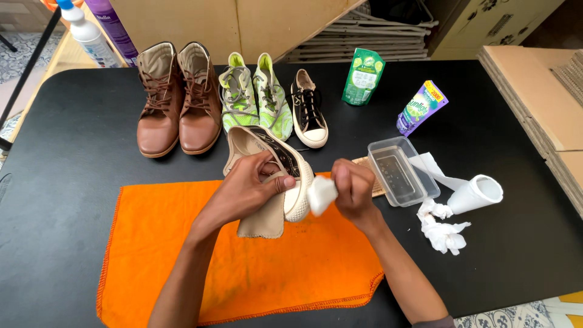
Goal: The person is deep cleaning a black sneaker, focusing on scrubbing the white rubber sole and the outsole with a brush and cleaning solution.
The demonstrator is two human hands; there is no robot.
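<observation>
Sneaker (285, 176), black canvas with white rubber toe cap and sole, is held above the orange cloth (243, 261) near the middle of the black table (73, 158). It is gripped by the left hand (246, 188), fingers wrapped around the upper near the opening, sole side turned toward the right. A beige insole (262, 220) is seen hanging below the shoe under the same hand. A wad of white tissue (320, 194) is pinched closed in the right hand (354, 189) and is pressed against the toe cap, touching it. Just beside the right hand, a clear plastic tub (401, 173) is placed on the table, with a brush partly hidden behind it. Right of the tub a white paper roll (477, 194) is laid on its side, and crumpled tissue (443, 228) is left near it. Along the far edge are lined up brown boots (176, 100), green running shoes (255, 97) and the matching black sneaker (308, 109). A green pouch (363, 77) and a purple pouch (420, 107) are set further right
</observation>
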